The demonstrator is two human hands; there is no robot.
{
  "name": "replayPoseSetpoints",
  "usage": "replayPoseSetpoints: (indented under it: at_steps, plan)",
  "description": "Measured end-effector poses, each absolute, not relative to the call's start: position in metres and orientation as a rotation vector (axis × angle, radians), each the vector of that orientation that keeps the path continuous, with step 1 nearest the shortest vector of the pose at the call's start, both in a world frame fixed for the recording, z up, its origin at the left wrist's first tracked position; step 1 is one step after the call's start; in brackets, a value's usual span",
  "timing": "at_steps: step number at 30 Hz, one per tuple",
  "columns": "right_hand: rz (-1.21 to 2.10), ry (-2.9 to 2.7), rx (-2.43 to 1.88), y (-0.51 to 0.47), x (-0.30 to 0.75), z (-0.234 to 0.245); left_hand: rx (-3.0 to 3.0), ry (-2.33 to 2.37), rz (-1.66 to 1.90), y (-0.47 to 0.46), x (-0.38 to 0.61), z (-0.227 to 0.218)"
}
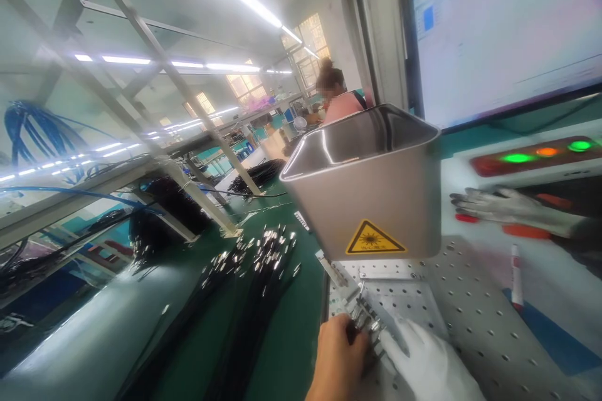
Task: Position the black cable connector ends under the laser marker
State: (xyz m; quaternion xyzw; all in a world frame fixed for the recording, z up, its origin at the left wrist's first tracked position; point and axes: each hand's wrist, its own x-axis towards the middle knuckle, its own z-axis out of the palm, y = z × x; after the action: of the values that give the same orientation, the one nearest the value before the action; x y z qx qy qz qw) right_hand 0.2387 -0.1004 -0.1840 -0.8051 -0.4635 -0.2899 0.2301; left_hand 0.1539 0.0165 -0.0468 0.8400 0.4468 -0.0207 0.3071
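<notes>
My bare left hand (pixel 341 354) is at the bottom centre, its thumb and fingers closed at a row of small metal cable connectors (pixel 367 316). These connectors sit in a narrow metal fixture (pixel 345 285) on a perforated metal plate (pixel 475 301). My right hand (pixel 430 360), in a white glove, reaches in from the right with its fingers stretched out and apart against the fixture's side. The fingertips of both hands are partly hidden among the connectors. Directly above stands a metal hood (pixel 376 194) with a yellow laser warning label (pixel 375 238).
Bundles of black cables (pixel 244 301) with metal ends lie left on the green table (pixel 291 332). At right are a monitor (pixel 503 37), a panel with lit buttons (pixel 540 155), a work glove (pixel 512 208) and a marker (pixel 516 276). A person (pixel 341 100) sits farther back.
</notes>
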Motion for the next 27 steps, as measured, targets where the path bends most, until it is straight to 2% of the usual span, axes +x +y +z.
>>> replayPoseSetpoints:
  at_steps: [4,10,23,27]
  plan:
    - [-0.909,-1.252,-2.169,-0.096,0.243,-0.180,2.220,1.159,-0.052,0.018,0.155,-0.047]
    - [-0.649,-1.296,-2.345,-0.081,0.236,-0.169,2.198,1.133,-0.037,0.021,0.154,-0.048]
    - [-0.684,-1.391,-2.305,-0.089,0.242,-0.171,2.217,1.053,-0.250,0.035,0.160,-0.043]
    - [-0.666,-1.423,-2.284,-0.088,0.245,-0.171,2.277,1.027,-0.082,0.030,0.154,-0.038]
